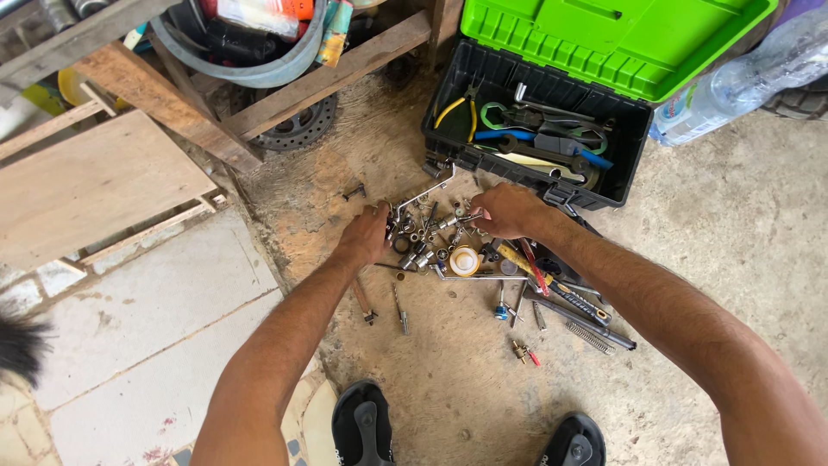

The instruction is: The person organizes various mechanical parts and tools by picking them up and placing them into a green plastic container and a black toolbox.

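My left hand (366,233) rests fingers-down at the left edge of a pile of metal sockets and bits (424,240) scattered on the concrete floor; whether it grips anything is hidden. My right hand (507,210) reaches into the same pile from the right, its fingertips pinched on a small metal socket (467,219). An L-shaped metal wrench (424,192) lies just beyond the pile. A roll of white tape (464,260) sits on the near side of the pile.
An open black toolbox (452,110) with a green lid (604,39) holds pliers and wrenches behind the pile. Screwdrivers and a spring (591,336) lie at right. A wooden bench (95,181) and a plastic bottle (733,82) flank the spot. My black shoes (362,427) are below.
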